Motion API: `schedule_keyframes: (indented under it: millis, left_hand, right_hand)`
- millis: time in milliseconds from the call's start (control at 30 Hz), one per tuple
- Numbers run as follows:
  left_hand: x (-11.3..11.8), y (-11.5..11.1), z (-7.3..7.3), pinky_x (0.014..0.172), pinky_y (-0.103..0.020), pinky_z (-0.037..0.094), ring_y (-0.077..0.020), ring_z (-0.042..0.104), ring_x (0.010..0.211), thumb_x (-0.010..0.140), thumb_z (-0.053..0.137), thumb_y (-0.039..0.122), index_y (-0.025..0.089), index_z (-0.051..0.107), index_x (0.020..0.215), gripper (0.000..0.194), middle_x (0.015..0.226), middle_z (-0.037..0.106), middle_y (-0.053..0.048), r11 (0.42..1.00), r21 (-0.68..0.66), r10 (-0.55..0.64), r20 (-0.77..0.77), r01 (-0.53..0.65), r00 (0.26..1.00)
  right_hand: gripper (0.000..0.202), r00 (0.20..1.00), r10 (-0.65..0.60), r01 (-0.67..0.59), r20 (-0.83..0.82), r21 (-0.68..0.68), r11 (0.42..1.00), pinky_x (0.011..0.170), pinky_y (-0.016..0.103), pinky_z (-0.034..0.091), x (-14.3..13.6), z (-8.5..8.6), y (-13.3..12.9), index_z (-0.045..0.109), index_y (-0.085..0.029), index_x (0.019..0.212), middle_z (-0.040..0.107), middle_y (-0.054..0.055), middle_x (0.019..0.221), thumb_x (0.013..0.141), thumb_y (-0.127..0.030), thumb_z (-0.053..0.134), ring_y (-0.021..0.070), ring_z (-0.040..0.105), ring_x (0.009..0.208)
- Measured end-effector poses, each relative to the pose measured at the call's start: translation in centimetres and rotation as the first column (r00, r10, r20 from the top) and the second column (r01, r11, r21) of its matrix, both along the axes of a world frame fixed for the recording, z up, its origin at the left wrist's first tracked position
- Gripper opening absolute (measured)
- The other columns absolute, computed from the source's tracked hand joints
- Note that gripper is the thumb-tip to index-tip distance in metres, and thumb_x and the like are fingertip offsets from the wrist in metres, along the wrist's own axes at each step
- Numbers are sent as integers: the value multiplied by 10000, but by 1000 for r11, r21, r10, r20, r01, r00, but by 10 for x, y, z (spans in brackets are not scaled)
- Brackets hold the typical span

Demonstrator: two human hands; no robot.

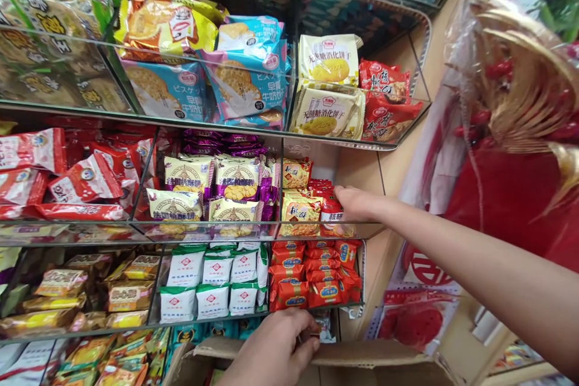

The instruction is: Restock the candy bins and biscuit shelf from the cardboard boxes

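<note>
My right hand (356, 202) reaches into a glass-fronted shelf compartment, its fingers closed at a red snack packet (335, 217) and partly hidden by it. Left of that packet, in the same compartment, sit stacked yellow and red biscuit packets (301, 210). Lower down, my left hand (283, 344) is curled above the open cardboard box (253, 347). Its thumb and index finger come close together; whatever lies between them, if anything, I cannot make out. Just above this hand are rows of orange-red packets (312, 280).
Glass dividers and a glass front rail (217, 231) edge the compartments. White-and-green packets (212, 280), cream-and-purple packets (235, 184) and blue biscuit packets (248, 84) fill neighbouring sections. On the right hang red and gold wrapped decorations (506, 193), close to my right arm.
</note>
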State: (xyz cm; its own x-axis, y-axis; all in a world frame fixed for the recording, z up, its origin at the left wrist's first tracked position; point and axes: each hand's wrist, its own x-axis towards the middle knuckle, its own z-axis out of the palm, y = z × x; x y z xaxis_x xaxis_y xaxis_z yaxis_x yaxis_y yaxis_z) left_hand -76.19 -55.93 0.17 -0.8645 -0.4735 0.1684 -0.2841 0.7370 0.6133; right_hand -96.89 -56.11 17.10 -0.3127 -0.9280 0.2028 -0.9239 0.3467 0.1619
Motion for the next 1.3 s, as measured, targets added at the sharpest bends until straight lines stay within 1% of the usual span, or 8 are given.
schedule_keyframes:
  millis: [100,200,267,500,767,1000,1167,1300]
  left_hand:
    - [-1,0,-1,706,-208,381,-150,551,853,807,443,300,239,583,914,187,922,615,14,1000,-22,5,14,-4,1000]
    - [-1,0,-2,725,-215,387,-155,548,874,812,434,310,244,579,920,193,933,613,14,999,-44,12,22,-11,1000]
    - [-2,0,-2,723,-221,391,-159,549,869,814,429,316,242,581,920,199,931,614,8,999,-52,12,26,-11,1000]
    - [-3,0,-1,712,-229,398,-166,555,845,816,424,312,231,589,922,212,913,619,-8,998,-66,15,25,-13,1000]
    - [-3,-1,-4,736,-232,396,-166,554,869,816,429,325,245,584,931,208,929,618,2,997,-72,13,23,-11,1000]
    - [-4,-1,-2,737,-224,397,-157,556,870,821,424,326,248,580,935,209,922,618,7,997,-79,11,25,-9,1000]
    - [-4,-1,-3,729,-223,403,-153,557,847,818,428,316,252,578,937,202,916,615,8,996,-84,9,26,-7,1000]
    - [-5,-4,-4,739,-230,404,-157,558,852,818,430,320,245,577,944,208,919,619,3,996,-92,11,20,-9,1000]
  right_hand:
    - [700,999,40,-40,2,64,997,748,286,479,-1,-1,-1,491,-63,1065,580,157,1022,467,-285,778,234,583,911]
    - [525,998,58,-56,-34,53,997,798,332,457,-5,-4,-3,466,-76,1080,555,141,1075,636,-256,682,213,558,947]
    - [464,997,58,-55,-47,60,997,800,358,454,-7,-4,-4,468,-93,1081,559,126,1074,681,-246,646,211,553,950]
    - [714,1000,17,-16,-10,137,990,777,341,472,0,5,-3,473,-94,1092,568,168,1088,484,-322,772,284,561,972]
    - [895,999,47,-48,15,128,991,820,337,453,-6,1,-2,412,-120,1165,534,171,1125,411,-437,776,301,542,1012]
    - [791,999,52,-51,-14,55,997,800,327,455,-7,-7,-5,429,-115,1123,536,178,1098,472,-425,753,296,564,968]
    - [769,999,40,-39,-13,81,996,796,304,457,0,2,-1,455,-108,1128,568,158,1066,477,-381,760,277,558,977]
    - [557,998,45,-44,-41,12,999,757,318,456,2,14,12,504,-106,1069,571,162,1031,608,-365,680,279,558,957]
